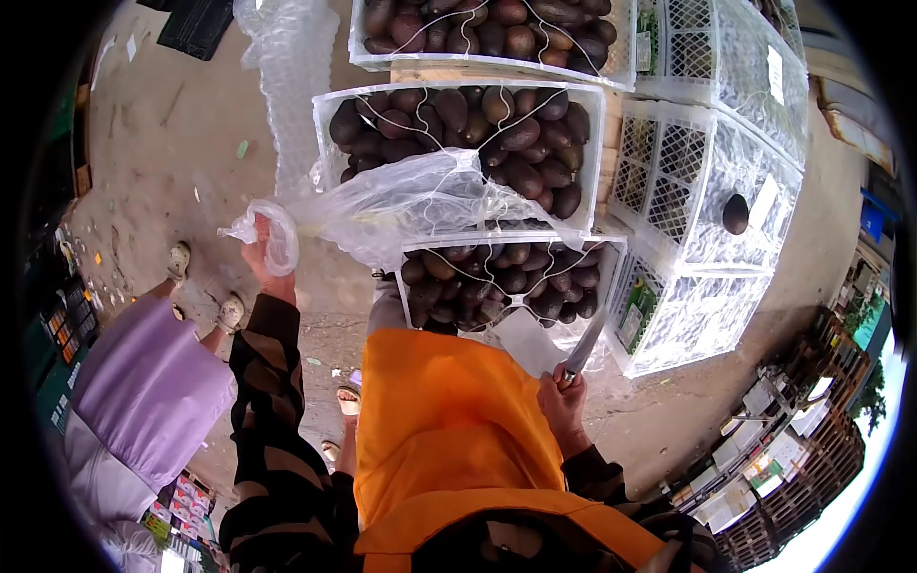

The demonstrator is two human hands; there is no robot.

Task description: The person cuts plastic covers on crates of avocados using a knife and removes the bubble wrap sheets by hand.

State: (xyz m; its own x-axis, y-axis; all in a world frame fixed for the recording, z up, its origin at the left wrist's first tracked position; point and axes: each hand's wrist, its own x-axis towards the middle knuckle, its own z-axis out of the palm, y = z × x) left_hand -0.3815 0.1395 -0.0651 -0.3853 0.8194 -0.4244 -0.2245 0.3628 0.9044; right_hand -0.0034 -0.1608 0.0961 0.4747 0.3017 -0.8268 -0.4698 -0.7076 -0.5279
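My left hand (270, 256) is closed round a bunched end of clear plastic film (382, 196), left of the crates. The film stretches right across the front of a white crate (320, 119) of dark avocados (521, 136). My right hand (564, 399) grips what looks like a knife (586, 342), its grey blade pointing up and away from me. Beside the blade is a white sheet (530, 342); whether my fingers hold it too, I cannot tell. White cords (478, 277) cross the nearest crate's avocados, just beyond my orange apron (458, 411).
At the right, plastic-wrapped white crates (707, 191) are stacked, with a single avocado (735, 214) on their side. Another avocado crate (492, 67) stands at the far end. A person in a lilac apron (148, 382) is at my left. Bubble wrap (291, 86) lies on the floor.
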